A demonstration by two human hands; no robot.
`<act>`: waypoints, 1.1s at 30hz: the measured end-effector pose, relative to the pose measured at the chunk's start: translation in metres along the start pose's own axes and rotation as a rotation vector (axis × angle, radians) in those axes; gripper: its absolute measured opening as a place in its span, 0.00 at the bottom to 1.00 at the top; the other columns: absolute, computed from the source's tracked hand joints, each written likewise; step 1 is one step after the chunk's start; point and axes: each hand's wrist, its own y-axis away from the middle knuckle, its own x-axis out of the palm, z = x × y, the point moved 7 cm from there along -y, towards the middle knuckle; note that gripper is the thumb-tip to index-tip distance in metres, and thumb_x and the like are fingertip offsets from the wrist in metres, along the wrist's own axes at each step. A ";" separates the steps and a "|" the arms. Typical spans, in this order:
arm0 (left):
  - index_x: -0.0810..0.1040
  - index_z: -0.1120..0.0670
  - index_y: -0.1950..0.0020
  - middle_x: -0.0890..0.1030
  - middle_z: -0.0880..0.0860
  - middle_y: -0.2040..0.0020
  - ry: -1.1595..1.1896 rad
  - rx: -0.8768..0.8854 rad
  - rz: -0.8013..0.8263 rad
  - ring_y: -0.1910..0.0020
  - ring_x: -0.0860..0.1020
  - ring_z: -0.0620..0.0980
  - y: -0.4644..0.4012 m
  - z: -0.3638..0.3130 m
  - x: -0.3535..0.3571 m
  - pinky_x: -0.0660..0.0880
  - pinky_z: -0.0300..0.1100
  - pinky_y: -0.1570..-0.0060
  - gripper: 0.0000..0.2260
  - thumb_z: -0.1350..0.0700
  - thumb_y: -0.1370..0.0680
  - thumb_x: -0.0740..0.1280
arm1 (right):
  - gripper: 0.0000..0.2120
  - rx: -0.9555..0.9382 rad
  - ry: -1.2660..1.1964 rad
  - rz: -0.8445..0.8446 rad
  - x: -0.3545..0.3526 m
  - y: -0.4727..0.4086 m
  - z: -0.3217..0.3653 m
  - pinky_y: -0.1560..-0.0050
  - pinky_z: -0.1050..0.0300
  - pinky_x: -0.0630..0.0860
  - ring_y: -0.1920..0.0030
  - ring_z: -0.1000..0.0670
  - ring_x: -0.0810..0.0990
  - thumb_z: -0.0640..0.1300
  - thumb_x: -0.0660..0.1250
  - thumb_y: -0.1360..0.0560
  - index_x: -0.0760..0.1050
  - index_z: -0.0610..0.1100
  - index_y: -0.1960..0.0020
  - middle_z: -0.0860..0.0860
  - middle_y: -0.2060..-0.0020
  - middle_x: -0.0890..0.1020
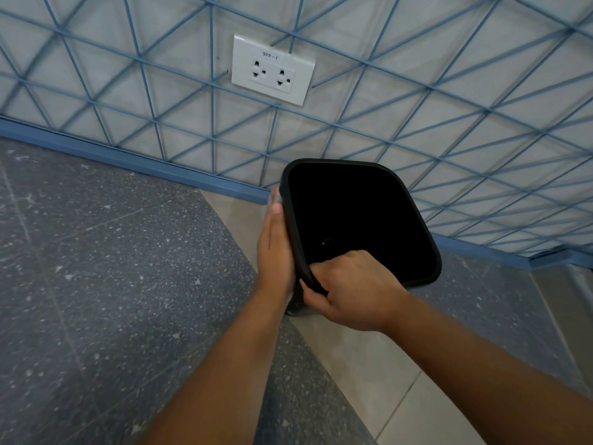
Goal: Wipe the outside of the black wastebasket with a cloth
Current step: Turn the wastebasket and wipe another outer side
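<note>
The black wastebasket [359, 220] stands on the floor [112, 268] beside the wall [417, 91]. The right hand [349, 290] clamps its near rim. The left hand [276, 248] lies flat against its outer side, pressing a pale cloth [274, 197].

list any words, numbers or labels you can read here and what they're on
"9PP-7" is printed in small grey characters at the top of the white double wall socket plate; the first character is slightly soft and could be a "g".
No text shows on the black plastic wastebasket, the blue-lined patterned wall or the speckled grey floor.
</note>
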 end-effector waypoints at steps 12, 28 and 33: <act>0.77 0.45 0.23 0.79 0.50 0.24 0.023 -0.073 0.116 0.23 0.75 0.50 -0.005 0.012 -0.002 0.68 0.57 0.19 0.30 0.29 0.19 0.60 | 0.23 0.007 0.002 -0.013 0.000 -0.001 0.001 0.66 0.51 0.73 0.72 0.50 0.73 0.58 0.46 0.24 0.72 0.47 0.65 0.51 0.72 0.76; 0.81 0.55 0.28 0.84 0.52 0.33 -0.035 -0.091 -0.018 0.34 0.83 0.48 -0.005 -0.019 0.006 0.78 0.47 0.28 0.22 0.44 0.11 0.56 | 0.24 -0.005 0.024 -0.013 -0.003 -0.003 0.003 0.66 0.54 0.69 0.71 0.50 0.74 0.58 0.44 0.24 0.72 0.46 0.64 0.51 0.71 0.77; 0.82 0.56 0.28 0.85 0.57 0.35 -0.029 -0.219 -0.022 0.35 0.84 0.53 -0.014 -0.005 -0.004 0.81 0.47 0.35 0.25 0.40 0.12 0.57 | 0.25 -0.008 0.021 -0.026 -0.006 -0.004 0.002 0.67 0.55 0.67 0.73 0.51 0.70 0.59 0.43 0.24 0.71 0.47 0.65 0.52 0.73 0.73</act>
